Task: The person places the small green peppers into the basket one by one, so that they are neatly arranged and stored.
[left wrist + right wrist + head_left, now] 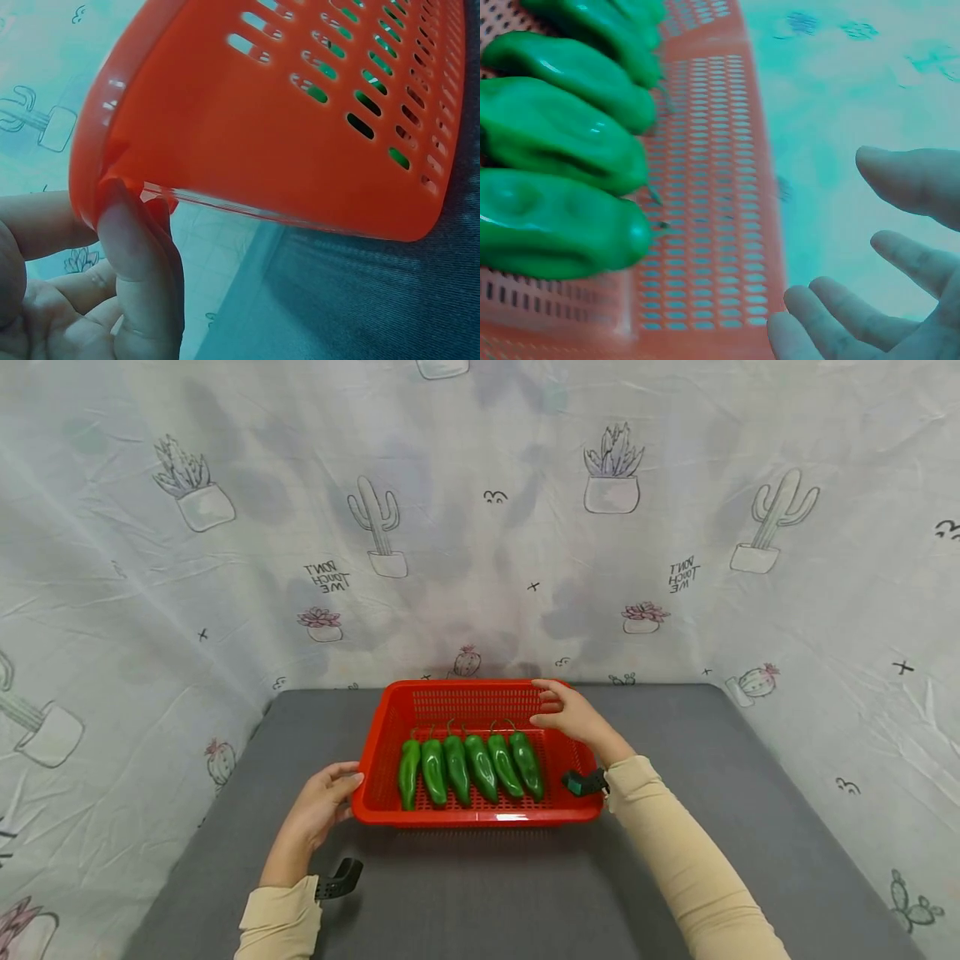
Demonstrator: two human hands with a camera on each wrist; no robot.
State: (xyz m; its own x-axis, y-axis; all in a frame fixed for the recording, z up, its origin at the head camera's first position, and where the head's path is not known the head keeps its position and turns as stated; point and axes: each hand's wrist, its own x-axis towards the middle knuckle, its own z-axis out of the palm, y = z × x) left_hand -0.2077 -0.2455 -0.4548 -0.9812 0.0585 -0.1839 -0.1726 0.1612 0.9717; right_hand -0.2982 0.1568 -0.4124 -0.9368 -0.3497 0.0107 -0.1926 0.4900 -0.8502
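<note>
A red plastic basket (465, 817) with slotted walls sits on the grey table. Several glossy green peppers (480, 765) lie side by side in it, stems toward the back wall. At the basket's left side my left hand (318, 802) pinches the rim between thumb and fingers; the left wrist view shows this grip on the basket's rim (90, 150) up close. Over the basket's back right part hovers my right hand (581, 720), holding nothing. In the right wrist view its fingers (911, 259) are spread apart, beyond the stem ends of the peppers (555, 221).
The grey table top (480, 893) surrounds the basket. Behind and on both sides hangs a pale cloth (480, 552) printed with potted cacti and lettering. A dark band (341, 878) is worn on my left wrist and another (585, 782) on my right.
</note>
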